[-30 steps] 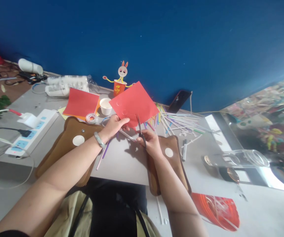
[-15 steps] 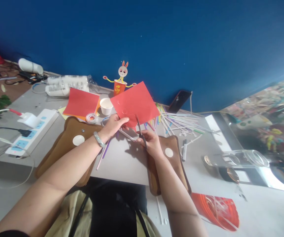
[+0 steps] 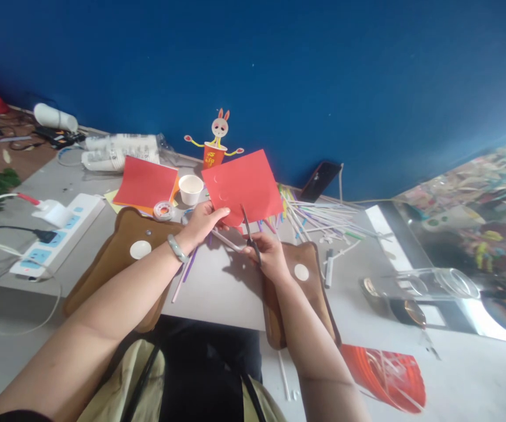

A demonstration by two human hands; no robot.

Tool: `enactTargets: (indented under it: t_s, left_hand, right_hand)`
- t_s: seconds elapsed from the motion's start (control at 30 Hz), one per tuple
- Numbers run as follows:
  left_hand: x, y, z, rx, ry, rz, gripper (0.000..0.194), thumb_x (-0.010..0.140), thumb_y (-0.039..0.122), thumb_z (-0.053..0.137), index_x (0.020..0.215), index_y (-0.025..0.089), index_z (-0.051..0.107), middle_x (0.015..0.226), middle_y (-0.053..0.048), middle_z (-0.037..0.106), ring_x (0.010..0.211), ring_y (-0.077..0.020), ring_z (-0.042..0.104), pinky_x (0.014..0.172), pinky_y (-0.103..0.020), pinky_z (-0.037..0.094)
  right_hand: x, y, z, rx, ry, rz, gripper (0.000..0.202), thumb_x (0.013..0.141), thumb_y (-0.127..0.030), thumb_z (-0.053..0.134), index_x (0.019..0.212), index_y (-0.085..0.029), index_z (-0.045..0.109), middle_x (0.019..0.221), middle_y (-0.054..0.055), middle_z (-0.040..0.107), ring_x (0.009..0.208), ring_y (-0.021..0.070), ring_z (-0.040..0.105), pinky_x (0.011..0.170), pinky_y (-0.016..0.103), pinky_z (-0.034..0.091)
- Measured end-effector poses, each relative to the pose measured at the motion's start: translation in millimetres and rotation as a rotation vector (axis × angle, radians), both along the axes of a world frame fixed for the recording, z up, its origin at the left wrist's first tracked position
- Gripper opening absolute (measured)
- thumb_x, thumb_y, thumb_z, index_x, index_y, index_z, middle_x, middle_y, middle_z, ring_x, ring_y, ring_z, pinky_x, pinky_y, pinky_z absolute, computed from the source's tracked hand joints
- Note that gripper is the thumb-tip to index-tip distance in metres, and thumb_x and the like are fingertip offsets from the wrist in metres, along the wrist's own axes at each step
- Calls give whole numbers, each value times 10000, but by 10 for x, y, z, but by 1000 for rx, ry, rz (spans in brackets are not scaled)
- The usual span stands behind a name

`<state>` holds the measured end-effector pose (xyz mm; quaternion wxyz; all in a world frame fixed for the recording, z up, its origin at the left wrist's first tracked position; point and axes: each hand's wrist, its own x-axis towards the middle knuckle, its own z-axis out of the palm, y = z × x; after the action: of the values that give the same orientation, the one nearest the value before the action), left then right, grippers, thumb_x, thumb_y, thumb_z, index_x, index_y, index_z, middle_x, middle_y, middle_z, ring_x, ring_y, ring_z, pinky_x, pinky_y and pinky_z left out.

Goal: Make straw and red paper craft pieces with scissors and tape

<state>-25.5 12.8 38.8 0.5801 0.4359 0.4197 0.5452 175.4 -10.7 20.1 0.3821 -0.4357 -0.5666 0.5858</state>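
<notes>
My left hand [image 3: 207, 221] pinches the lower left edge of a sheet of red paper [image 3: 248, 183], thumb on top. Faint curved outlines mark the sheet's left part. In my right hand [image 3: 270, 253] is a pair of scissors [image 3: 251, 238], blades pointing up at the lower edge of the paper. Whether the blades are closed I cannot tell. Behind the sheet stands a red cup figure [image 3: 214, 156] with a rabbit head and yellow arms. A white paper cup [image 3: 190, 189] and a roll of tape [image 3: 163, 210] are left of the sheet.
Another red sheet [image 3: 146, 187] lies at the left, near a power strip [image 3: 57, 237] and bagged paper cups [image 3: 121, 153]. Coloured sticks [image 3: 318, 214] spread behind my right hand. Brown mats [image 3: 303, 299] lie under my forearms. A phone [image 3: 321, 180] leans on the wall.
The red sheet has turned slightly clockwise, its top corner shifting right and a little down. Both hands stay nearly in place, still holding the sheet and the scissors.
</notes>
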Motion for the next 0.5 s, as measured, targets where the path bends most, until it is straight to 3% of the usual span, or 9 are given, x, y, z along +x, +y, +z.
enactTargets:
  t_s: [0.17,0.33,0.5]
  left_hand:
    - [48,-28,-46,22,-14,-12,364,729,420,742,924,124,656,803,-64,713,569,-114,616,562,-256,527]
    - [78,-52,-55,15,36,-49,287,759,393,713,822,121,643,669,-41,676,523,-109,599,526,-231,491]
    - [72,-48,-63,9,49,-89,259,776,372,692,818,119,660,689,-47,688,537,-108,606,542,-233,501]
  right_hand:
    - [-6,6,-37,15,13,-7,465,599,-471,869,884,-189,632,524,-67,544,372,71,424,378,218,333]
    - [-20,-9,-25,23,-17,-20,459,605,-452,870,902,-186,642,515,-66,552,379,78,447,393,220,350]
    - [-25,-14,0,28,-41,-30,477,599,-490,862,902,-190,648,539,-54,567,402,89,472,410,232,376]
